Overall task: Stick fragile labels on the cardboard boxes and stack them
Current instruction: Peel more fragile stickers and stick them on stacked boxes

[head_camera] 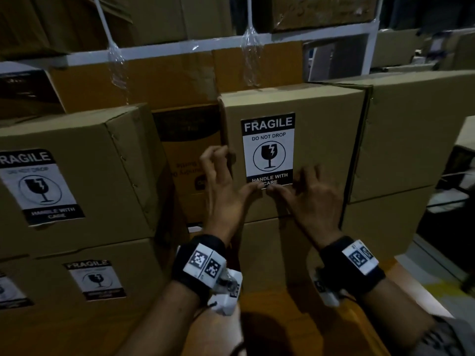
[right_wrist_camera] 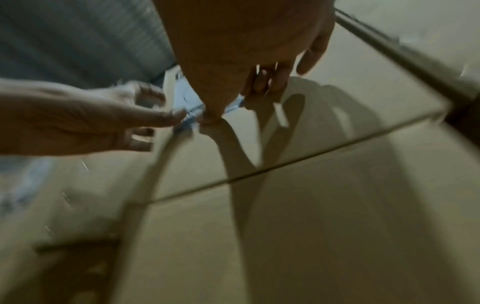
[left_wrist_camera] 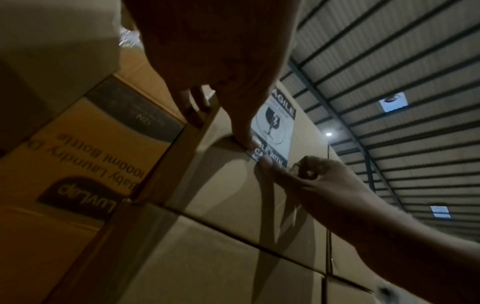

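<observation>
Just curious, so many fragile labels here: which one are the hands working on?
The upright centre label; both thumbs press its bottom edge. The labels at left go untouched.

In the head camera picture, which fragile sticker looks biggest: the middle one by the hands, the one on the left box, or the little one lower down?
1. Left sticker, though cut off, closer and tilted.
2. Middle sticker, nearly alike, so unsure.
3. Lower sticker, clearly smallest.

Seen from below, the left hand point(left_wrist_camera: 221, 67) presses its thumb tip on the fragile label's point(left_wrist_camera: 276, 127) lower edge on a cardboard box point(left_wrist_camera: 228, 185). The right hand point(left_wrist_camera: 319, 181) touches that edge just beside it, fingers loosely curled
</observation>
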`<state>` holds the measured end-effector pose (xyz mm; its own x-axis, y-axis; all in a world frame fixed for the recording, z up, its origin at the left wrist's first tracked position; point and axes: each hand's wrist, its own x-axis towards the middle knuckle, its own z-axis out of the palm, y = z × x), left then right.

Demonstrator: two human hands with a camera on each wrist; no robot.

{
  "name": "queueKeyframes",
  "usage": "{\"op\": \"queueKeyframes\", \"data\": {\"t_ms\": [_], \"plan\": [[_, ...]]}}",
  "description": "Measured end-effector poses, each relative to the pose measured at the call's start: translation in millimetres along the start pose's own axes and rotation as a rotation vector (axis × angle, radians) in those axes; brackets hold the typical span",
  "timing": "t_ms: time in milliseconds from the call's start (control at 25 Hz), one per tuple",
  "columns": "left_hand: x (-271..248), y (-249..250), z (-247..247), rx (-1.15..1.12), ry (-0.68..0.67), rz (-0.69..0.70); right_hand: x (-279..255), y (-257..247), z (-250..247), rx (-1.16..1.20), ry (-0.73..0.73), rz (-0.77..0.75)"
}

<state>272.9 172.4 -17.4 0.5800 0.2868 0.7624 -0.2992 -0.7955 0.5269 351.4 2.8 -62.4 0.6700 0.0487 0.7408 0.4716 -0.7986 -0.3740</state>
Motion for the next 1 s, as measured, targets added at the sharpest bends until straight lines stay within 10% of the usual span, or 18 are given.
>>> {"op": "queueKeyframes", "data": {"t_ms": [360, 680, 880, 1000], "plan": [[-9.5, -16.7, 6.5, -0.05, -0.051, 0.005, 16.1, 25.9, -11.5, 0.28, -0.076, -0.038], [-2.8, -6.2, -15.1, 0.105, -0.068, 0.094, 13.3, 20.4, -9.9, 0.381, 0.211, -0.127], [29.4, 13.9, -31.6, 0.644, -0.107, 0.326, 63.9, -6.7, -18.9, -0.018, 0.221, -0.545], [32.6, 5.1, -28.9, 0.694, -0.158, 0.314, 71.2, 6.5, -15.9, -0.18, 0.172, -0.508]]}}
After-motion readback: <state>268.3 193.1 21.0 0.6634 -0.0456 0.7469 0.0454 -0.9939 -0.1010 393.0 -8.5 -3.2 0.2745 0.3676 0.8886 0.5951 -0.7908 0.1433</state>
